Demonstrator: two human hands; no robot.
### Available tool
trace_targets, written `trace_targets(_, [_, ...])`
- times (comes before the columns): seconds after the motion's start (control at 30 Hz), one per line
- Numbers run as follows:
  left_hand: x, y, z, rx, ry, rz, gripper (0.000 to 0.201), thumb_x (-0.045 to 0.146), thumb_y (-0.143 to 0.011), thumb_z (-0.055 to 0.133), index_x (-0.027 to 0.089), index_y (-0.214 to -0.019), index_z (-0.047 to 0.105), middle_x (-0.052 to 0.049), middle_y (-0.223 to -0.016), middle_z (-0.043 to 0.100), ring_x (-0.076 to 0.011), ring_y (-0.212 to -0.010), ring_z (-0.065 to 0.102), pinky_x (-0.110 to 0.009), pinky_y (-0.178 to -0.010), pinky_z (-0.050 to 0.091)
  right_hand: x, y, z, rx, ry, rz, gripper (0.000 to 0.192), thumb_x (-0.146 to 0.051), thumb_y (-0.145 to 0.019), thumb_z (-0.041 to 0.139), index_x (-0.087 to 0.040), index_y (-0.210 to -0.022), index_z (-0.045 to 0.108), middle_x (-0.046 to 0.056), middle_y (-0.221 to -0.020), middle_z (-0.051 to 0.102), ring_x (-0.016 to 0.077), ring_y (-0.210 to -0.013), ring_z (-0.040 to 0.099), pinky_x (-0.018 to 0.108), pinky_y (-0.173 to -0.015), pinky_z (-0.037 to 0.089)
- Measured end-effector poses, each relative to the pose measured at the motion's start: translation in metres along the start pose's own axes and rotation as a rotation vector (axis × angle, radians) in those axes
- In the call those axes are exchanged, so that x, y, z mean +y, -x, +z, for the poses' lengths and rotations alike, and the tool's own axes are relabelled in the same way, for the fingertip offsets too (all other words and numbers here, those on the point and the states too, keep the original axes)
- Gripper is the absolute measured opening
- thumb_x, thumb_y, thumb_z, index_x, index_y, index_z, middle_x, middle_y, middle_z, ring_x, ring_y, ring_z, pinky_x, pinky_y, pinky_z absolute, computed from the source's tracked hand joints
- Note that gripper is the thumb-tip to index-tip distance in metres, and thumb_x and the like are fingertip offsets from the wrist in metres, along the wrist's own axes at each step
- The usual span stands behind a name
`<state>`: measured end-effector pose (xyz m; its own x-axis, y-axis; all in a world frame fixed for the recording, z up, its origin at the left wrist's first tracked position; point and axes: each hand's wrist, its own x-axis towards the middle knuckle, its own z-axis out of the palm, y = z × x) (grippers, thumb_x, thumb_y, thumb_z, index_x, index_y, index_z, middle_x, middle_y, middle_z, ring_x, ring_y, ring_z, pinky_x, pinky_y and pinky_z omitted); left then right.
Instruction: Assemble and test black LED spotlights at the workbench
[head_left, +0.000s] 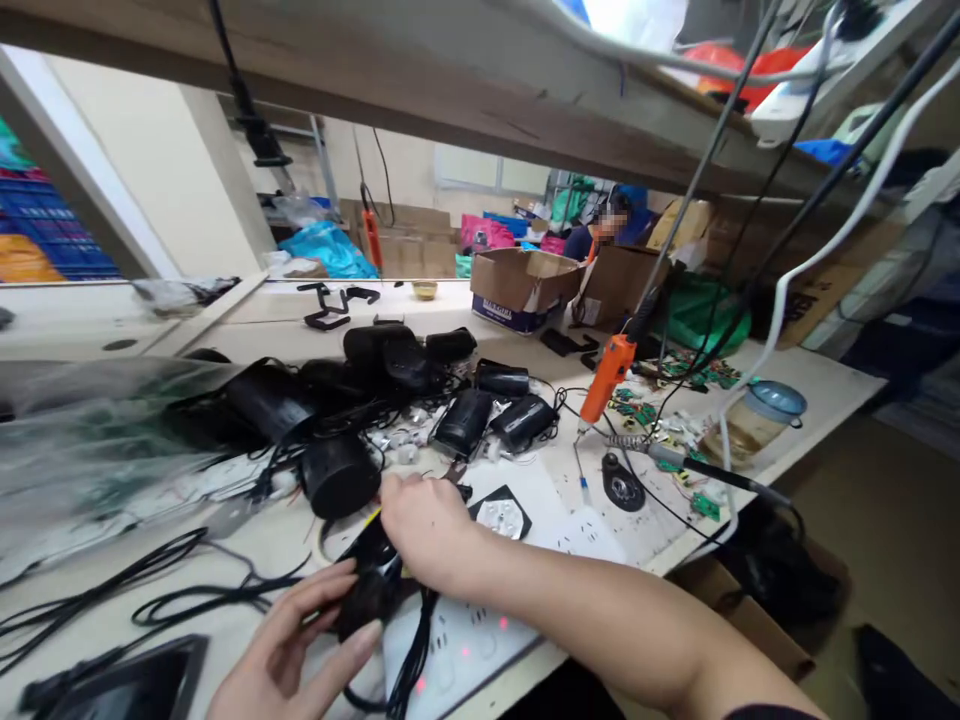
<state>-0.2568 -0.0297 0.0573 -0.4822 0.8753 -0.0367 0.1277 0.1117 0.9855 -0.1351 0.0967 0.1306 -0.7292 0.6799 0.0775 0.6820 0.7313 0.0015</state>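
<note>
Left hand (300, 650) cupping a black housing (371, 590) near the desk's (817, 385) front edge, fingers part curled round it, right hand (424, 530) closed over its top, power strip (465, 645) just beside, orange screwdriver (609, 370) hanging toward the right edge

The white workbench (817, 385) carries black housings (465, 420), loose cables (112, 590), cardboard boxes (517, 285), green circuit boards (637, 410) and a lidded jar (761, 420).

Two bare hands in shot, no gloves, no rings, no watch on either wrist; left hand (289, 650) shows longish, neatly shaped nails, right hand (424, 530) runs into a bare forearm, and just at the bottom edge there's a dark sleeve hem
</note>
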Motion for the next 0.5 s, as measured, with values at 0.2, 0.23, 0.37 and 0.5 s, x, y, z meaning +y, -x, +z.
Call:
trace_targets(0.2, [0.040, 0.012, 0.011, 0.029, 0.037, -0.083, 0.053, 0.052, -0.053, 0.083, 0.019, -0.091, 0.067, -0.014, -0.127, 0.061, -0.0365, -0.123, 0.055, -0.047, -0.106, 0.045, 0.000, 0.003, -0.006, -0.064, -0.032, -0.018, 0.025, -0.008, -0.085, 0.058, -0.005, -0.109, 0.053, 0.018, -0.092, 0.067, 0.0238, -0.083, 0.071, 0.030, -0.065, 0.058])
trace_targets(0.23, [0.041, 0.012, 0.012, 0.037, 0.039, -0.083, 0.053, 0.052, -0.052, 0.083, 0.018, -0.090, 0.067, -0.015, -0.126, 0.061, -0.0372, -0.123, 0.054, -0.048, -0.106, 0.044, 0.000, 0.004, -0.006, -0.066, -0.034, -0.024, 0.026, -0.008, -0.084, 0.059, -0.005, -0.109, 0.053, 0.019, -0.093, 0.067, 0.0237, -0.083, 0.071, 0.030, -0.065, 0.058])
trace_targets(0.37, [0.042, 0.013, 0.011, 0.016, 0.013, -0.064, 0.051, 0.051, -0.057, 0.081, 0.018, -0.093, 0.066, -0.015, -0.128, 0.060, -0.0362, -0.123, 0.055, -0.048, -0.106, 0.044, 0.004, 0.012, -0.005, -0.057, -0.045, -0.081, 0.024, -0.005, -0.081, 0.058, -0.005, -0.105, 0.056, 0.020, -0.095, 0.067, 0.0234, -0.084, 0.069, 0.028, -0.065, 0.057])
trace_targets(0.5, [0.043, 0.012, 0.007, -0.032, -0.015, -0.081, 0.049, 0.049, -0.064, 0.080, 0.018, -0.099, 0.066, -0.013, -0.128, 0.061, -0.0333, -0.120, 0.057, -0.043, -0.105, 0.046, 0.008, 0.019, -0.002, -0.029, -0.064, -0.132, 0.023, -0.002, -0.081, 0.053, 0.000, -0.103, 0.059, 0.020, -0.092, 0.067, 0.0246, -0.080, 0.068, 0.030, -0.062, 0.056])
